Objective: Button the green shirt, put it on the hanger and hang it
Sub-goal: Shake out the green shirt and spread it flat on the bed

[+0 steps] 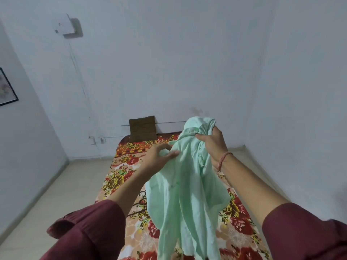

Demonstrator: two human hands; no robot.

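The pale green shirt (187, 194) hangs in the air above the bed, bunched at the top and trailing down toward me. My right hand (212, 145) grips the gathered cloth near the collar and holds it up. My left hand (159, 156) pinches an edge of the shirt just left of that, thumb and fingers closed on the fabric. A dark hanger (139, 201) lies on the bedsheet under the shirt's left side, mostly hidden by the cloth and my forearm.
The bed (120, 177) with a floral red and orange sheet runs away from me to the far wall. A brown cushion (142, 128) leans at its head. Tiled floor lies on both sides, walls close behind and right.
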